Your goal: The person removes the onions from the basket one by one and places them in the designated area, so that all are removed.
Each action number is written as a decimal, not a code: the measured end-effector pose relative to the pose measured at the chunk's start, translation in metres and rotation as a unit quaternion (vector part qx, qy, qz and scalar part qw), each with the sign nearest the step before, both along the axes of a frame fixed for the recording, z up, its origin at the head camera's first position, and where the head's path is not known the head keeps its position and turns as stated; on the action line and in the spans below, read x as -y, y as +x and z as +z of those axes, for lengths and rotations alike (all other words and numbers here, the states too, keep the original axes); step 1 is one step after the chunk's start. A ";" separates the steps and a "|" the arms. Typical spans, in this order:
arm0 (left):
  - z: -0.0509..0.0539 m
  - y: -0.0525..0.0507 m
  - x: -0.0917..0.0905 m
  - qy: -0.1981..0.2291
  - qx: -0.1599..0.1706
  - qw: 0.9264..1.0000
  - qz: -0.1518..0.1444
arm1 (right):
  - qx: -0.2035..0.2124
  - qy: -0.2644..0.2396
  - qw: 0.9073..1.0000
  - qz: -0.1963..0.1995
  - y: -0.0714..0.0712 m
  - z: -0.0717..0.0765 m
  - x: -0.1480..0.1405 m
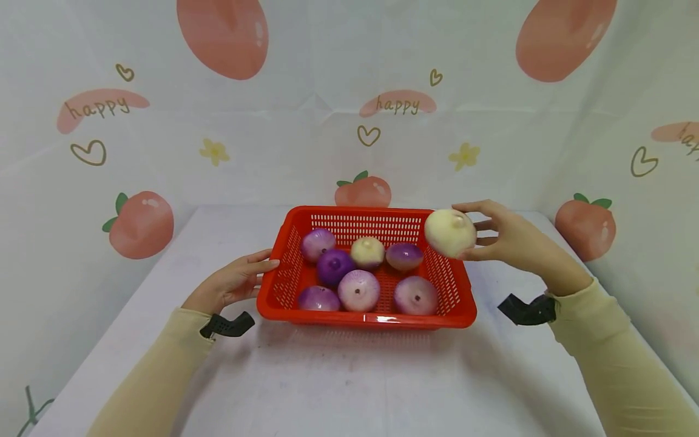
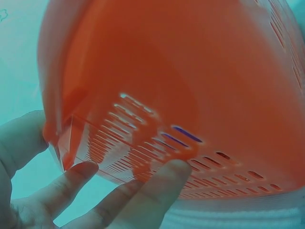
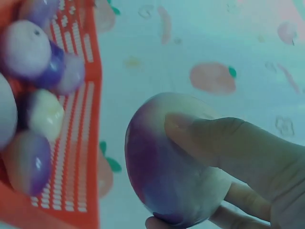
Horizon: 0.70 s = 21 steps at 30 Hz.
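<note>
In the head view my right hand (image 1: 505, 237) grips a pale onion (image 1: 450, 233) above the right end of a red plastic basket (image 1: 277, 267). The right wrist view shows this onion (image 3: 171, 162) with a purple side, the thumb pressed on its surface. My left hand (image 1: 235, 280) holds the basket's left end, thumb at the rim. Seen from the left wrist, the fingers (image 2: 157, 191) curl under against the slotted wall (image 2: 200, 162). Several onions lie inside, among them a dark purple onion (image 1: 335, 267), a cream onion (image 1: 368, 252) and a pinkish onion (image 1: 358, 291).
The basket stands on a white-covered table (image 1: 327, 388). Behind it hangs a white cloth (image 1: 306, 152) printed with fruit, hearts and flowers. A black strap piece (image 1: 526, 309) sits at the right wrist, and another black piece (image 1: 229, 326) at the left.
</note>
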State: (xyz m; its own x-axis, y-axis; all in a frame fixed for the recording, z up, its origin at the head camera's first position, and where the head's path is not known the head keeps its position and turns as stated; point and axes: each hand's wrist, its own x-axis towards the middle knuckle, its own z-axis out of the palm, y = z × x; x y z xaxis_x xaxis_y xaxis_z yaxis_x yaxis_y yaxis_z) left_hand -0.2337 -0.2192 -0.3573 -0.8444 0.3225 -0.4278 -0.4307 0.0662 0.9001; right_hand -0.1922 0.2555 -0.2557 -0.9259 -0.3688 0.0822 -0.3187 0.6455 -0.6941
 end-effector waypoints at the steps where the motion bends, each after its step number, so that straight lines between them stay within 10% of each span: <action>1: 0.000 0.000 0.000 -0.001 0.000 1.000 0.001 | 0.001 -0.001 1.000 -0.008 -0.003 0.002 -0.004; 11: -0.001 0.000 0.001 0.000 -0.001 1.000 -0.001 | 0.031 0.010 0.993 -0.111 -0.046 0.001 -0.035; 21: -0.001 0.001 0.001 0.007 0.000 1.000 0.000 | 0.056 -0.007 0.988 -0.147 -0.096 -0.037 -0.060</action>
State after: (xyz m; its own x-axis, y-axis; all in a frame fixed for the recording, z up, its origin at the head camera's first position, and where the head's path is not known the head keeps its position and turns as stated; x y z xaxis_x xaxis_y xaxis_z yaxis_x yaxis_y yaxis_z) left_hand -0.2331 -0.2202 -0.3584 -0.8450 0.3278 -0.4226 -0.4299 0.0539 0.9013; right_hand -0.2887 0.3159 -0.2930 -0.9964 -0.0818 -0.0227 -0.0400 0.6885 -0.7241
